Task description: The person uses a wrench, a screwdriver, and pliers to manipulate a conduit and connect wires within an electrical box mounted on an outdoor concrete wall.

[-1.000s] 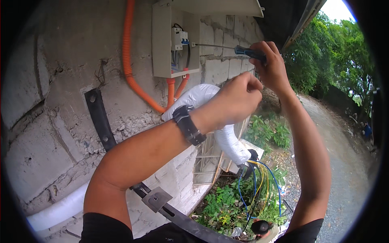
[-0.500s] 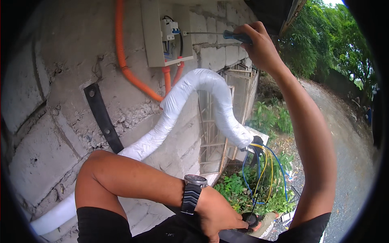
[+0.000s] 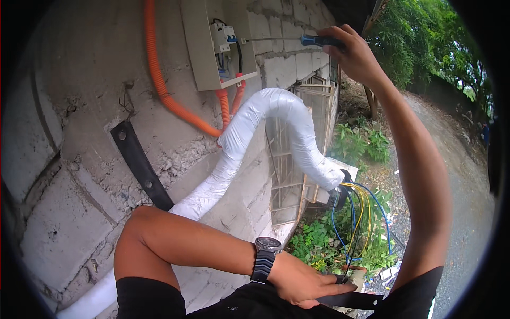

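Observation:
My right hand (image 3: pixel 353 50) is raised at the upper right, closed around the blue and black handle of a screwdriver (image 3: pixel 317 41). Its long shaft reaches left to the side wall of an open beige electrical box (image 3: pixel 204 80), with the tip at a small light fitting there. Inside the box sits a white circuit breaker (image 3: pixel 222 38) with blue switches and black wires. My left hand (image 3: pixel 303 282), low in the view, has its thumb and fingers around a flat black strap (image 3: pixel 356 301). A dark piece and a thin black wire show by its fingertips, partly hidden.
Orange corrugated conduit (image 3: pixel 154 69) runs down the block wall to a thick white wrapped pipe (image 3: pixel 279 101), which curves over and ends in loose yellow and blue wires (image 3: pixel 366 212). A black strap (image 3: pixel 139 165) is bolted to the wall. Beyond are a barred window (image 3: pixel 287 186), plants and a gravel path.
The view has shifted slightly, so most things sit a little further right. My left hand has moved right along the strap, whose end now shows. The screwdriver stays against the box.

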Motion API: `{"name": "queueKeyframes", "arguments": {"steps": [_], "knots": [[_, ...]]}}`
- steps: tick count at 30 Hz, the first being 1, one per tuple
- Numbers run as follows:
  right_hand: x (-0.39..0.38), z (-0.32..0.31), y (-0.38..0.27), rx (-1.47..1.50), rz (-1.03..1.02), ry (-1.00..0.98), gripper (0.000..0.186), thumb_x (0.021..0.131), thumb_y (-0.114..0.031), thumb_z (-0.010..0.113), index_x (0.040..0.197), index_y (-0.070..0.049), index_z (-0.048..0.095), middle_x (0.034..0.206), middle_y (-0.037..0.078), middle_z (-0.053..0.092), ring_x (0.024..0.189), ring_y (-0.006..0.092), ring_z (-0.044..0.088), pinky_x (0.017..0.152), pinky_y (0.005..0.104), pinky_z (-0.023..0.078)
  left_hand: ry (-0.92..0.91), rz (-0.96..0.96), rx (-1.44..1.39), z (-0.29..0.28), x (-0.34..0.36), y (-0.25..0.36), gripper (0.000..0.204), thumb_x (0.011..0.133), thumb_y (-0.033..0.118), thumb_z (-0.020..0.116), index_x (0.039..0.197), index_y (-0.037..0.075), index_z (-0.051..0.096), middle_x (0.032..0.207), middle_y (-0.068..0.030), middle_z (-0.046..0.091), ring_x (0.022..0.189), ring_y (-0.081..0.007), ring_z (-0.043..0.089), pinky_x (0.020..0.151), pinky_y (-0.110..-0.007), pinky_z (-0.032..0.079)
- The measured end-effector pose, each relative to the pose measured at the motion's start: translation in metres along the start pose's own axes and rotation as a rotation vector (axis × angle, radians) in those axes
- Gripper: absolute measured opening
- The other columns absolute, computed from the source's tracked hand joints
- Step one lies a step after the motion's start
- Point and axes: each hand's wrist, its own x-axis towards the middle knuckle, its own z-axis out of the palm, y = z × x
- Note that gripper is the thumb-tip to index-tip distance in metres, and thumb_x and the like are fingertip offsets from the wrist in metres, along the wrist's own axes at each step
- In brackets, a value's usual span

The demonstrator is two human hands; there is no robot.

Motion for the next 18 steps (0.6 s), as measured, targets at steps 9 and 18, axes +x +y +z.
{"name": "queueKeyframes", "arguments": {"steps": [9, 18], "knots": [[0.030, -0.011, 0.011, 0.092, 0.156, -0.024, 0.043, 0.099, -0.044, 0.071, 0.123, -0.008, 0.066, 0.095, 0.012, 0.073, 0.088, 0.0203, 0.071, 0.071, 0.0353, 0.053, 0.141, 0.092, 0.089, 0.007, 0.005, -0.006, 0.064, 0.100, 0.023, 0.060, 0.150, -0.008, 0.034, 0.128, -0.0306, 0.054, 0.116, -0.0458, 0.060, 0.101, -0.049, 0.049], [0.032, 0.000, 0.001, 0.090, 0.253, 0.017, 0.036, 0.095, -0.039, 0.074, 0.103, -0.004, 0.071, 0.083, 0.019, 0.070, 0.078, 0.0317, 0.069, 0.072, 0.0414, 0.052, 0.085, -0.145, 0.189, -0.037, -0.022, 0.020, 0.055, 0.098, 0.029, 0.064, 0.142, -0.001, 0.050, 0.123, -0.0257, 0.059, 0.109, -0.0435, 0.063, 0.093, -0.051, 0.052]]}}
